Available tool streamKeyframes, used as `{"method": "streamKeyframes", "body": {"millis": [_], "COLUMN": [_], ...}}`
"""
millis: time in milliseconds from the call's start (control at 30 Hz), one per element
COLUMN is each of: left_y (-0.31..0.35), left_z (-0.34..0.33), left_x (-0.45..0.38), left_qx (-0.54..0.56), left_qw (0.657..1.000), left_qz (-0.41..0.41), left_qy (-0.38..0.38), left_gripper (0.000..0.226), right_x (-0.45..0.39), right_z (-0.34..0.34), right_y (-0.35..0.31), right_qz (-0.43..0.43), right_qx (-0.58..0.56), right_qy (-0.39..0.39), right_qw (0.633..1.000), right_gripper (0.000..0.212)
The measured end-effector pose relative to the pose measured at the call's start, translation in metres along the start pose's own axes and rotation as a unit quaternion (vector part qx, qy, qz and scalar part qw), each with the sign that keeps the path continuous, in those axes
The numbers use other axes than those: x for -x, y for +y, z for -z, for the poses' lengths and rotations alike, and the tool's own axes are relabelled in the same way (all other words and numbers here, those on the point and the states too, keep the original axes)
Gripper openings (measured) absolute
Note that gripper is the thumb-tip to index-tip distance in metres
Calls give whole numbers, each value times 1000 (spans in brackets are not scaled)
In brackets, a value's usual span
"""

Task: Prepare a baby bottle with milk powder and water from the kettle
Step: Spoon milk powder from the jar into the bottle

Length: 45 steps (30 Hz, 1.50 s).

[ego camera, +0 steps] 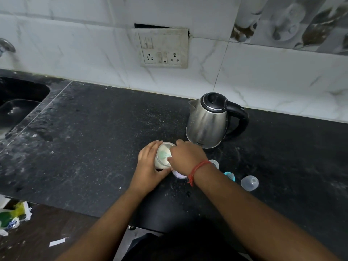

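A clear baby bottle [162, 156] with a green print stands on the black counter [94, 138], whitish inside. My left hand [148, 166] wraps around its left side and base. My right hand [185, 157] reaches over the bottle's open top from the right, fingers curled at the rim; whatever it pinches is hidden. A steel kettle [207, 121] with a black handle and shut lid stands just behind and to the right. By my right wrist lie a teal bottle ring [230, 175], a clear dome cap [249, 183] and a small white round container [178, 175], mostly hidden.
A dark sink [17, 102] sits at the far left with a tap [6, 46] above it. A wall socket plate [163, 48] is on the tiled wall behind. Crumpled wrappers [13, 216] lie on the floor at lower left.
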State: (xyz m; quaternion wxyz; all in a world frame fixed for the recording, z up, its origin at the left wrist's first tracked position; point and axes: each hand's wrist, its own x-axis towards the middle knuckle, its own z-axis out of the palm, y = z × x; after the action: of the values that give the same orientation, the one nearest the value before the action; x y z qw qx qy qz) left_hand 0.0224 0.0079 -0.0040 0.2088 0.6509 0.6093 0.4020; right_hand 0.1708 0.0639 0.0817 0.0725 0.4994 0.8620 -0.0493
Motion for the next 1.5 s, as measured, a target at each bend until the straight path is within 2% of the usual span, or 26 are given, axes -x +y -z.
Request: {"method": "streamKeyframes", "body": {"millis": [200,333,433,600,1000,1200,1500], "left_y": [20,29,36,44,50,50,51], "left_z": [-10,-15,-18,-21,-25,-24,-20], "left_x": [-2,-5,-8,-8,-8,-9,-10], "left_qx": [0,16,18,18,20,23,30], "left_qw": [1000,1000,999,999,998,999,998], "left_qz": [-14,0,-6,-24,-43,-46,-53], "left_qy": [5,27,38,34,27,18,19], "left_gripper": [91,89,87,86,85,84,83], "right_x": [1,9,16,27,33,34,34], "right_z": [6,7,9,19,22,23,19], "right_y": [14,25,32,40,46,45,43], "right_qz": [-21,-7,11,42,35,46,38], "right_qx": [-21,-55,-57,-60,-46,-74,-121], "right_qy": [-15,73,107,105,108,148,135], "right_qw": [999,996,993,992,992,985,983], "right_gripper": [32,18,17,17,21,18,15]}}
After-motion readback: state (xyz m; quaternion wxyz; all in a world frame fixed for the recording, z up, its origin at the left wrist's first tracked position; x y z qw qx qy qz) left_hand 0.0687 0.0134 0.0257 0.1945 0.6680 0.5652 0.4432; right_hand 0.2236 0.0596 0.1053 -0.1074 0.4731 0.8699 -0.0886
